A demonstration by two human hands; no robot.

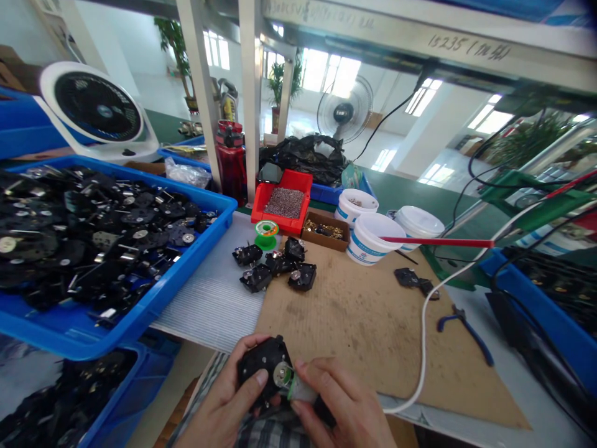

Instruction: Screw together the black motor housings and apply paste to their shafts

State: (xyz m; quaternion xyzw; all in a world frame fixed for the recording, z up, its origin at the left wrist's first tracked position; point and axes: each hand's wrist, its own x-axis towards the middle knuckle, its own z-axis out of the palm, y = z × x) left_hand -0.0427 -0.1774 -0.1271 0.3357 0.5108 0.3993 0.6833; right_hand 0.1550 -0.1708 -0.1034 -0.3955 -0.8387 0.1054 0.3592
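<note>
where the desk [373, 323] meets its near edge, a black motor housing [263, 367] is gripped in the left hand [224, 401], fingers clenched round its left side. just to its right, touching it, a small green-and-silver part [298, 389] is pinched by the right hand [336, 404]. the part's long axis cannot be told. both hands are equally near. open cardboard lies ahead; a white cable [424, 336] crosses to the right, and a blue tray [140, 311] stands left.
</note>
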